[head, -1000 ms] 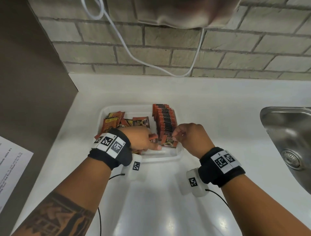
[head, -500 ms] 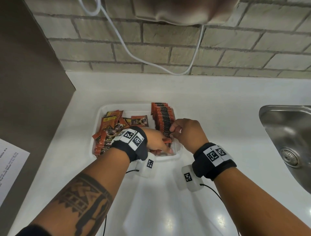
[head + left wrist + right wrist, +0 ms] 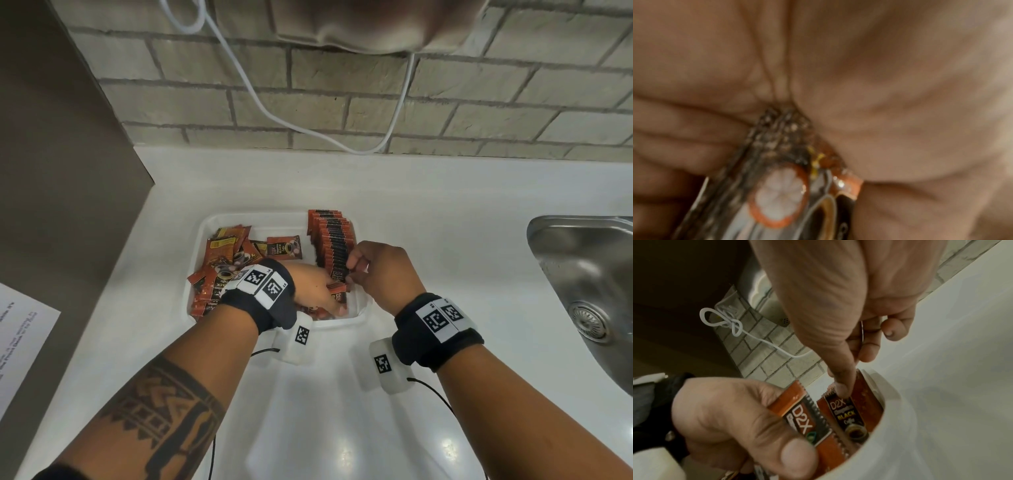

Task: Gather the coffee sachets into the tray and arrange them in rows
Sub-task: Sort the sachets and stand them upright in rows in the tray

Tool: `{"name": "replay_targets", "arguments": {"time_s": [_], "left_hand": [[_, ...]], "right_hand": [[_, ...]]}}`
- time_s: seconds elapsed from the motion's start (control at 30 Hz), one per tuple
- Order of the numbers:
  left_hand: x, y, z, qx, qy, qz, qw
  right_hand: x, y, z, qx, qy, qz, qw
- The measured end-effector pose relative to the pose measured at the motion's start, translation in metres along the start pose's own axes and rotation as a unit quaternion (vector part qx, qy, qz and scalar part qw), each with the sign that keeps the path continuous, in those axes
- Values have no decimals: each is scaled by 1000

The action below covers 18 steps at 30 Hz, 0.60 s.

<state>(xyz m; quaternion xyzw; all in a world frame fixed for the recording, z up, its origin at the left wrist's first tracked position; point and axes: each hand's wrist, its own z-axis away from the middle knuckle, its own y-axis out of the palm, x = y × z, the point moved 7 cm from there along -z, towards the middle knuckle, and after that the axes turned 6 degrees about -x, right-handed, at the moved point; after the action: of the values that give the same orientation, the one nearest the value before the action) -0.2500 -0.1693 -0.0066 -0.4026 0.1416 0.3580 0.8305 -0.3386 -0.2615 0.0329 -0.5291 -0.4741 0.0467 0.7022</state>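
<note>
Presently, the moment was set down as follows.

Tray: the white tray (image 3: pixel 361 310) was seen on the white tabletop (image 3: pixel 428 212), near its left end.

Sachets: a standing row of sachets (image 3: pixel 334 240) was ranged along the tray's right side; a loose heap of sachets (image 3: pixel 222 260) was left lying at its left.

Left hand: the left hand (image 3: pixel 313 287) was closed round a small bunch of sachets (image 3: pixel 799 414), held low at the near end of the row.

Right hand: the right hand (image 3: pixel 380 270) was curled, one sachet top (image 3: pixel 838 405) being pressed or pinched by thumb and finger at the near end of the row.

Handling: the sachets were judged light, thin and pliant, with a slick foil skin; they would best be taken by the crimped top edge, or squared up as a bunch between thumb and fingers.

Hidden: the near end of the row was covered by both hands. The left wrist view was blurred and filled by palm. The count held could not be told.

Risk: the upright row was judged liable to topple if released.
</note>
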Motion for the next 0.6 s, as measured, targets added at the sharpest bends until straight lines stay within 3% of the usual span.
{"name": "replay_targets", "arguments": {"time_s": [0.1, 0.17, 0.27, 0.33, 0.6], "left_hand": [[7, -10, 8, -15, 5, 12, 1000], [15, -17, 12, -37, 17, 81, 996], [19, -22, 17, -61, 58, 267, 960], [13, -24, 23, -75, 93, 334, 935], [5, -25, 28, -79, 134, 382, 911]], "right_hand": [[5, -13, 4, -39, -12, -26, 999], [12, -24, 9, -60, -17, -72, 995], [26, -28, 16, -23, -28, -128, 991], [29, -25, 16, 10, -16, -158, 987], [24, -28, 8, 8, 9, -191, 981]]}}
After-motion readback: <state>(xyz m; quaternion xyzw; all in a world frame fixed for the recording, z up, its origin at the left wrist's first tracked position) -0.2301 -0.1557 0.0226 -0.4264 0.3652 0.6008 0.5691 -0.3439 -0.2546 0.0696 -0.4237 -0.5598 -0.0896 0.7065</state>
